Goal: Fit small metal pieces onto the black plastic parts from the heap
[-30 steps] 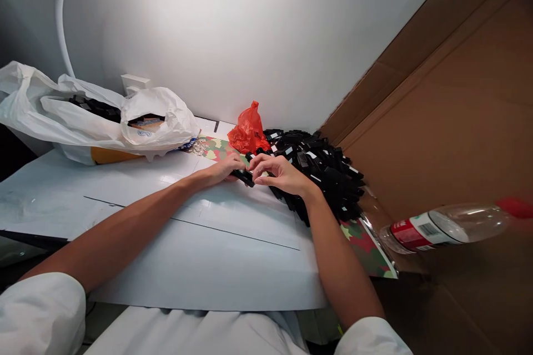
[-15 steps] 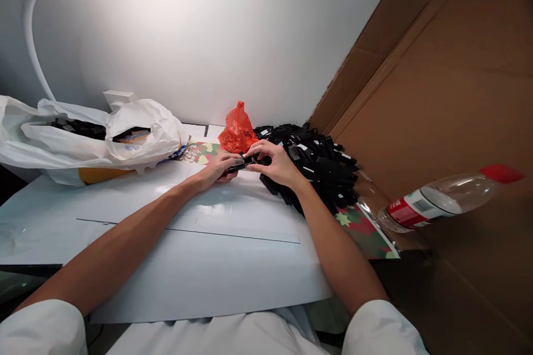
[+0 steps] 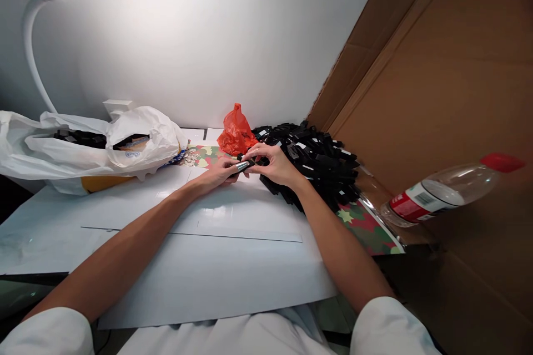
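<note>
Between my hands is a small black piece with a shiny silver face (image 3: 242, 166), too small to name. My left hand (image 3: 220, 172) grips its left end, with the thumb along the top. From the other side my right hand (image 3: 275, 163) pinches at its right end with thumb and forefinger. The fingers partly cover the piece. Right beside my right hand spreads a heap of black plastic pieces (image 3: 320, 163), some with white labels. A crumpled red plastic bag (image 3: 235, 130) stands just behind my hands.
White plastic bags (image 3: 83, 155) with black pieces inside stand at the left, near small loose bits (image 3: 190, 157). A bottle with a red cap (image 3: 441, 194) is at the right by a cardboard wall (image 3: 437, 83). A lamp (image 3: 31, 39) rises at the back left. White sheets (image 3: 216, 272) cover the table.
The piece has turned in my fingers, so its silver face now catches the light. My hands stay together in nearly the same spot. The camera view has shifted slightly.
</note>
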Motion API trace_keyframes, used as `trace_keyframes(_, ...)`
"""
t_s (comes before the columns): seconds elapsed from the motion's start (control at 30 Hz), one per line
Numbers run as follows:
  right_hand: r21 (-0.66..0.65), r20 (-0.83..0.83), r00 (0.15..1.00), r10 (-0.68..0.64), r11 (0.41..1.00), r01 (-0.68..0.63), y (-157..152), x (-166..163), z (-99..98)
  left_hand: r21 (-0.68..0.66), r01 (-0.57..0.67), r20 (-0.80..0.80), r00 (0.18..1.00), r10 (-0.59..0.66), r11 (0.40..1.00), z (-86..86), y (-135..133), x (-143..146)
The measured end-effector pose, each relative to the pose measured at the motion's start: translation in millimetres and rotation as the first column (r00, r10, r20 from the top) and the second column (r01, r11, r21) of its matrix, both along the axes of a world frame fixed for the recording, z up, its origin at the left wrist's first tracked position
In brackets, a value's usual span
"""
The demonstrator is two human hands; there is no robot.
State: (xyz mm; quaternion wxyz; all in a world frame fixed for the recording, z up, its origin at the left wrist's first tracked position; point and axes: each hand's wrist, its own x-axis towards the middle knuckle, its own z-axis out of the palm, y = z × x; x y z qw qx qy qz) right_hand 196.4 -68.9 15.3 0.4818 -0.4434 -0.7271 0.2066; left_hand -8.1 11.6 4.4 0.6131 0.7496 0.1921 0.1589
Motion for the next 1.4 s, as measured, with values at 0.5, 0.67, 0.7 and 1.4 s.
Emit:
trace_keyframes(0.5,0.014,0.003,1.000,0.016,1.000,-0.016,0.9,1.6,-3.6,-0.031,-0.066,0.000,0.998,0.066,0.997,-4.2,2.6,1.1)
trace_keyframes(0.67,-0.107,-0.128,0.991,0.038,0.993,-0.052,2.1,-2.6,-2.1,-0.024,-0.126,0.009,0.992,0.126,0.992,-4.1,3.7,0.6)
trace_keyframes(0.7,-0.140,-0.181,0.982,0.047,0.987,-0.073,3.3,-4.2,-3.1,-0.014,-0.124,0.008,0.992,0.124,0.992,-3.5,3.3,0.5)
trace_keyframes(1.4,-0.393,-0.587,0.808,0.051,0.854,-0.340,15.2,-29.5,-20.6,-0.097,0.030,0.021,0.999,-0.029,0.995,-4.5,6.9,-3.8)
